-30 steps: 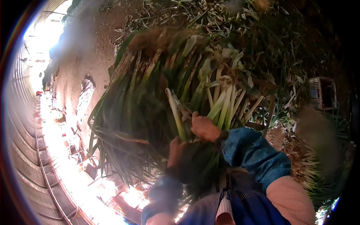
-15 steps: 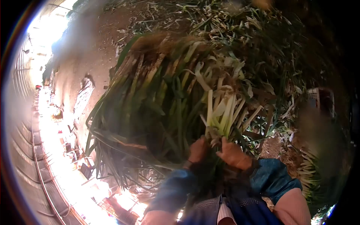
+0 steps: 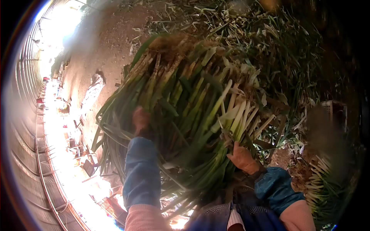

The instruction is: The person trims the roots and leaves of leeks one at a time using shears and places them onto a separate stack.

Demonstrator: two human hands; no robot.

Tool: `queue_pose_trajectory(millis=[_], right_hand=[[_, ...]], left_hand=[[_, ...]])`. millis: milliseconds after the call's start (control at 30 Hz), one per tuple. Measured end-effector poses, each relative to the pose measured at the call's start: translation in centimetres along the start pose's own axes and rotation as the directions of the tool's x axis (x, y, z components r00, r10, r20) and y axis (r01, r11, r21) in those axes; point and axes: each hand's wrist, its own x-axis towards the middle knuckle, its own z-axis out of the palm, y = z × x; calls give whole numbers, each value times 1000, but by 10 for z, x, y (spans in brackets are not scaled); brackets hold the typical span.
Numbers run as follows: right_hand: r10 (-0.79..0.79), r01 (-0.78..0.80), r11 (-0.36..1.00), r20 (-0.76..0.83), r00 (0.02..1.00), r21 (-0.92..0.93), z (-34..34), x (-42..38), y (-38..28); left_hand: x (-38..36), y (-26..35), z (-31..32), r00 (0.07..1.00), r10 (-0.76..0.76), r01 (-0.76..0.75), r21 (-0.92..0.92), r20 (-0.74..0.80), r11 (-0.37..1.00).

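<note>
A big heap of leeks [image 3: 185, 96] with soil-covered roots lies before me, green leaves hanging toward my body. At its right side, several cleaner pale stalks [image 3: 239, 115] rest on top. My right hand [image 3: 244, 159] is at the lower end of these stalks, fingers curled against the leaves and thumb pointing up; the leaves partly hide its grip. My left hand [image 3: 142, 120] is over the left part of the heap, among the green leaves. Motion blurs its fingers, and I cannot see whether it holds a leek.
Stripped leaves [image 3: 246, 23] litter the ground behind and right of the heap. More leeks [image 3: 319, 173] lie at lower right, near a crate [image 3: 333, 109]. Bare soil [image 3: 111, 46] and a crumpled plastic sheet [image 3: 92, 90] are to the left, before a corrugated wall [image 3: 23, 115].
My left hand has left the pale stalks and moved left and away from me over the heap. My right hand stays beside the stalks, slightly to the right in view.
</note>
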Motion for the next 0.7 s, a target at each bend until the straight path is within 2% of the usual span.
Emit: queue_pose_trajectory(millis=[67, 133, 233, 300, 333, 433, 533, 633, 700], right_hand=[[-36, 36, 998, 11, 999, 43, -1, -3, -12], [-71, 68, 993, 25, 997, 97, -8, -5, -26], [-123, 115, 981, 42, 991, 159, -11, -16, -44], [-176, 171, 974, 18, 984, 149, -10, -23, -54], [-101, 79, 984, 128, 987, 162, -10, -23, -59], [-113, 100, 989, 121, 986, 106, -8, -24, -66], [-151, 151, 985, -2, 988, 86, 3, -28, -50], [-13, -5, 994, 158, 987, 112, -8, -33, -48], [-17, 10, 997, 90, 996, 75, -1, -34, -38]], left_hand=[[-12, 7, 4, 996, -9, 13, -42, 88, 999], [-47, 60, -14, 981, 28, -47, 96, 192, 994], [-96, 93, 1, 971, 86, -97, 42, 221, 994], [-110, 105, 17, 940, 111, -113, -14, 321, 994], [-117, 111, 25, 922, 125, -117, -43, 367, 992], [-140, 130, 47, 899, 244, -164, -237, 364, 958], [-152, 150, 50, 918, 192, -103, -260, 347, 960], [-156, 158, 56, 891, 143, -51, -218, 432, 975], [-159, 163, 52, 883, 164, -69, -224, 440, 972]])
